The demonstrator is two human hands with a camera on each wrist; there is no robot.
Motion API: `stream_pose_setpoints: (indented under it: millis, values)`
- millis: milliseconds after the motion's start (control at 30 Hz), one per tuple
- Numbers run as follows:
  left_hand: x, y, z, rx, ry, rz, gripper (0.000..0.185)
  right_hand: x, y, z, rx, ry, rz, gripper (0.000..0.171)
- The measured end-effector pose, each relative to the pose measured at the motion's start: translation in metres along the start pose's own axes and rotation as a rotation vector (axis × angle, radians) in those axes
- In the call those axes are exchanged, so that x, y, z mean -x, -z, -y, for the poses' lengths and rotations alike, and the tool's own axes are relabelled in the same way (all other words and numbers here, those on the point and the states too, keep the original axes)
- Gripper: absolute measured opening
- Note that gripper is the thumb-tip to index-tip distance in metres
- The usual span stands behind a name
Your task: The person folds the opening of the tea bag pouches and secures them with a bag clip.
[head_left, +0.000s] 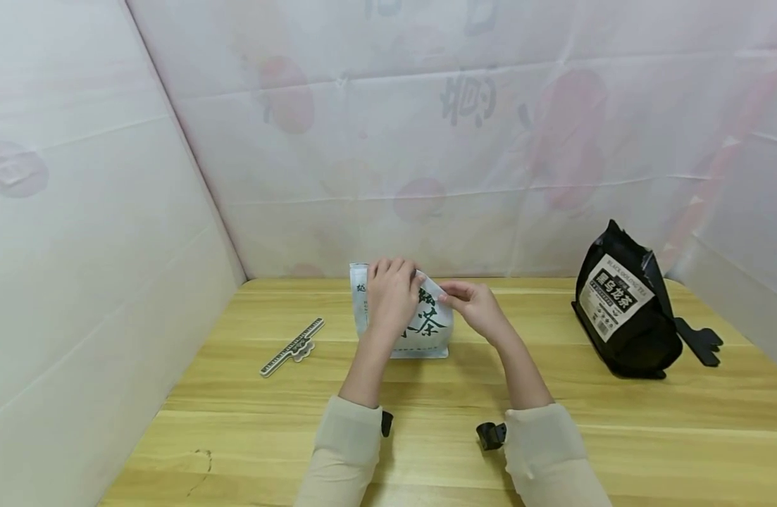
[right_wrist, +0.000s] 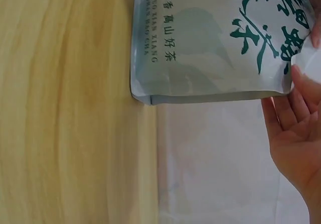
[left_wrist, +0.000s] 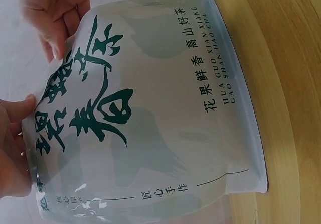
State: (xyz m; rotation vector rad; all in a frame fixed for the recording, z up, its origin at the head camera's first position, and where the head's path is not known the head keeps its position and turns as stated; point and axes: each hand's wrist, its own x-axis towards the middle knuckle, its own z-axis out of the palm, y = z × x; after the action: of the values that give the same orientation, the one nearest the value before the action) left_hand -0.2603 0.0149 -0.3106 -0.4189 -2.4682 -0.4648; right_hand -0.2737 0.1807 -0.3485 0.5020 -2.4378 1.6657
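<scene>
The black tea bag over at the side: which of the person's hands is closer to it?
Right. The right hand pinches the white tea pouch on the side facing the black oolong tea bag. The left hand grips the pouch's top, farther away. Neither touches the black bag.

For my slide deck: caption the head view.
Both hands, left and right, pinch the top of a white tea bag standing on a wooden table.

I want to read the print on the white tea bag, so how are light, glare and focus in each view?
Head view: even, soft light, but the left hand covers part of the white tea bag and the print is small. Left wrist view: sharp, large lettering, mild sheen on the bag. Right wrist view: print legible though cropped; right hand slightly overexposed.
</scene>
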Motion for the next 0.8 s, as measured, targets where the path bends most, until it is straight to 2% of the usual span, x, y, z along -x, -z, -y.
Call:
stream_pose_setpoints:
  millis: [133,267,500,667,800]
  values:
    - [0.0,0.0,0.0,-0.005,0.001,-0.01,0.017,0.002,0.002,0.004,-0.017,0.001,0.049,0.029]
    - [0.0,-0.001,0.001,-0.013,-0.005,-0.02,0.017,0.002,0.0,0.008,-0.027,0.019,0.055,0.031]
    - [0.001,-0.002,0.002,-0.023,-0.024,-0.032,0.018,-0.001,-0.01,0.009,0.003,0.059,-0.05,0.027]
    - [0.002,-0.003,0.002,-0.034,-0.039,-0.025,0.019,-0.001,-0.015,0.011,0.036,0.024,-0.131,0.024]
    - [0.003,-0.003,0.002,-0.053,-0.045,-0.032,0.017,-0.001,-0.016,0.01,0.046,0.005,-0.157,0.022]
